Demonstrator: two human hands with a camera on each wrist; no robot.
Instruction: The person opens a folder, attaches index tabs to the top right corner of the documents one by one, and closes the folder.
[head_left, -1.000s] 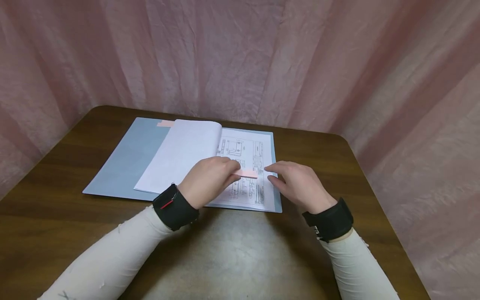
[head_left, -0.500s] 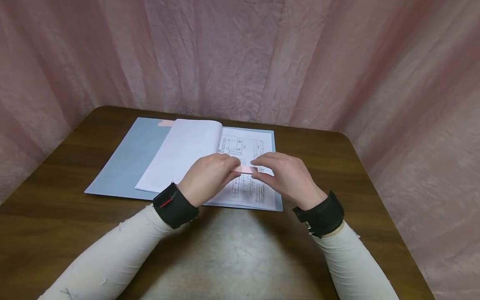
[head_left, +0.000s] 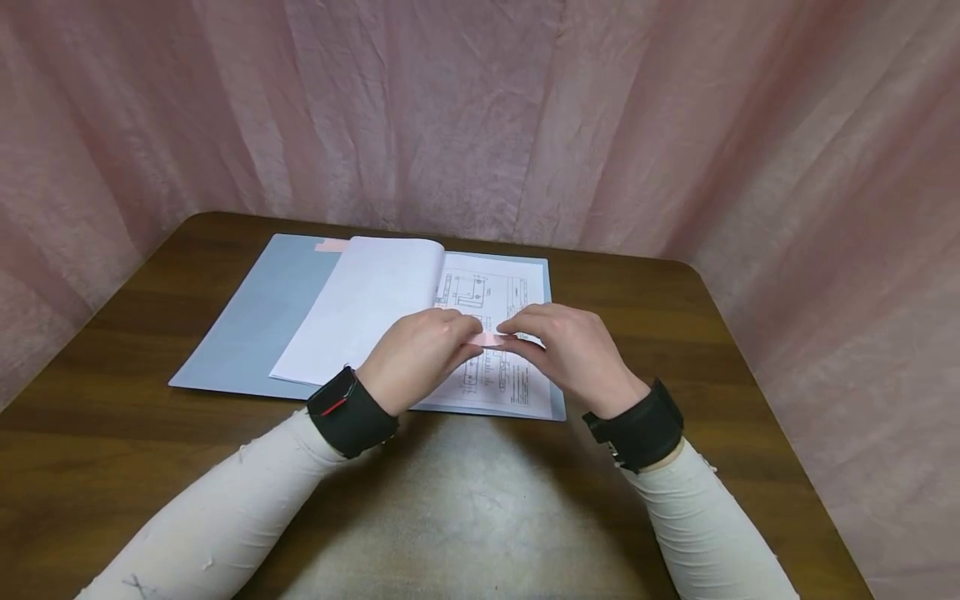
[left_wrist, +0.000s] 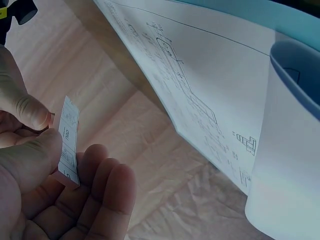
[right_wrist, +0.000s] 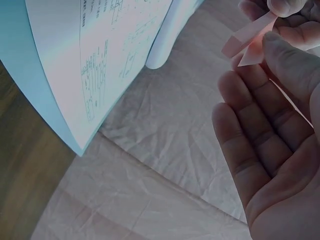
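A narrow pad of pink sticky notes (head_left: 486,339) is held above the open folder. My left hand (head_left: 422,354) pinches one end of the pad between thumb and fingers. The printed back of the pad (left_wrist: 68,135) faces the left wrist camera. At the other end, my right hand (head_left: 573,354) pinches a loose sheet with thumb and forefinger. In the right wrist view this sticky note (right_wrist: 251,55) bends away from the rest of the stack, while the other right fingers extend loosely.
Under the hands lies an open blue folder (head_left: 251,325) with a printed technical drawing (head_left: 525,392). A white page (head_left: 360,300) is turned over to the left, and a pink sticky note (head_left: 331,245) sits near the folder's top edge. A pink curtain (head_left: 480,117) hangs behind the wooden table (head_left: 637,292).
My right hand has come in leftward from the page's right side to the pad's free end and now pinches a sheet there. My left hand has stayed nearly still with the pad.
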